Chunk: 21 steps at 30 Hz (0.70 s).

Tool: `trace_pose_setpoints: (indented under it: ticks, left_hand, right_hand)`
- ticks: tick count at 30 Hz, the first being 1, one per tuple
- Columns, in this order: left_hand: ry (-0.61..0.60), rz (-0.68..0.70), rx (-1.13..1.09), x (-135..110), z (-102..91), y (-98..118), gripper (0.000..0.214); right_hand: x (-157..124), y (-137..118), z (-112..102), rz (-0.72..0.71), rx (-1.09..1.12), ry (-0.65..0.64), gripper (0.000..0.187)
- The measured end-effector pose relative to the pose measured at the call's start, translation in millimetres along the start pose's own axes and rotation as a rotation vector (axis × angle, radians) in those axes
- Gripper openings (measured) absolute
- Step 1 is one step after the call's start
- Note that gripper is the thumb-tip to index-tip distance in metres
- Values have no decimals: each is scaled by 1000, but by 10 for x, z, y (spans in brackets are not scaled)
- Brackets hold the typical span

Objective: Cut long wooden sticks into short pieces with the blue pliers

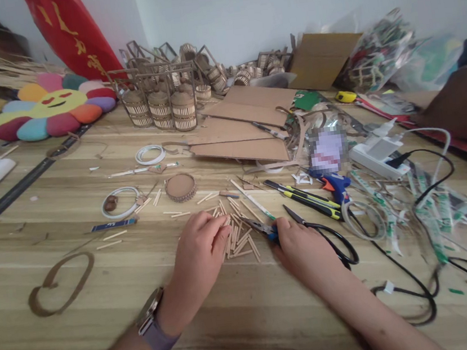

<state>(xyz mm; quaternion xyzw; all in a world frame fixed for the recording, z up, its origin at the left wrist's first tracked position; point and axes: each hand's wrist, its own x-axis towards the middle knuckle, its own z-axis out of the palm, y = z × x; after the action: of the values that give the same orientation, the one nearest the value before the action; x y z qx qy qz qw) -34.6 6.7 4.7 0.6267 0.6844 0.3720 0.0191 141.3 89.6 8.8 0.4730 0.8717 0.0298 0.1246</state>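
My right hand (pixel 304 248) is wrapped round a pair of pliers (pixel 261 228) with blue-and-black handles, its jaws pointing left over a heap of short wooden sticks (pixel 244 242). Close to the jaws, my left hand (pixel 202 244) has thumb and fingers pinched together at the heap's left side. Whatever is between those fingertips, perhaps a stick, cannot be made out. Black-handled scissors (pixel 335 239) lie just beyond my right hand. Farther up sits a round brown disc with a beaded rim (pixel 181 187). A few loose sticks (pixel 111 240) lie to the left.
A yellow-black utility knife (pixel 308 197), a blue glue gun (pixel 337 185) and a tape roll (pixel 364 220) lie right, near a power strip (pixel 378 157) and cables. Cardboard sheets (pixel 239 134) and small slatted baskets (pixel 161 110) stand behind. A brown strip loop (pixel 62 284) lies left.
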Motion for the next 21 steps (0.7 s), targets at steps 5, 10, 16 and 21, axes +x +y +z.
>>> trace_pose_setpoints:
  ticks: [5, 10, 16, 21]
  left_hand:
    - [-28, -87, -129, 19, -37, 13, 18]
    - [-287, -372, -490, 51, -22, 68, 18]
    - [-623, -499, -849, -24, 133, 101, 33]
    - [-725, -629, -1063, -67, 194, 147, 34]
  right_hand:
    - [-23, 67, 0, -7, 124, 39, 13]
    - [-49, 199, -152, -117, 537, 12, 11]
    - [-71, 145, -237, -268, 1064, -60, 11]
    - [-61, 8, -163, -179, 1191, 9, 11]
